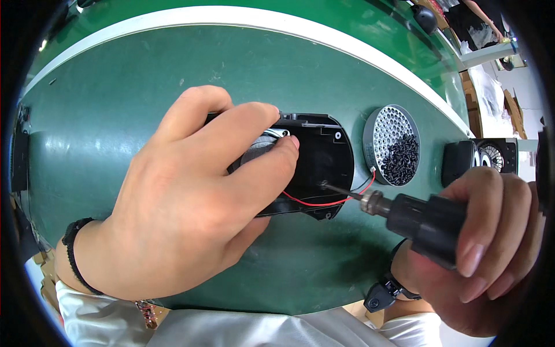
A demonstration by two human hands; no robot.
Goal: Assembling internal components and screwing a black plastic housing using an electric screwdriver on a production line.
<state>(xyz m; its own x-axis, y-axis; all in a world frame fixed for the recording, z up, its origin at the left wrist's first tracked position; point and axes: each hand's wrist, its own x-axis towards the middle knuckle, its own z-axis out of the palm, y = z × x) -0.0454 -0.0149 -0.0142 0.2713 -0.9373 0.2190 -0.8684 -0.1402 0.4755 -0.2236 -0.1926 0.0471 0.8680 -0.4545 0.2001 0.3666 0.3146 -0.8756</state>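
My left hand (pixel 196 179) lies across a black plastic housing (pixel 324 159), its fingers gripping the edges and pressing near a round grey part (pixel 258 147) that looks like a speaker. Most of that part is hidden under the fingers. A red wire (pixel 312 203) and a black one run from the housing to a small white connector (pixel 373 170). In my right hand (pixel 491 243), the fingers wrap round a black electric screwdriver (pixel 428 225). Its thin bit points left, with the tip over the lower part of the housing; whether it touches cannot be made out.
Right of the housing stands a round grey dish (pixel 373 124) with a dimpled bottom and many black screws (pixel 402 159). Farther right are black speaker-like units (pixel 462 162). A white strip (pixel 243 18) borders the green table (pixel 115 110). Part of another person (pixel 483 23) shows at top right.
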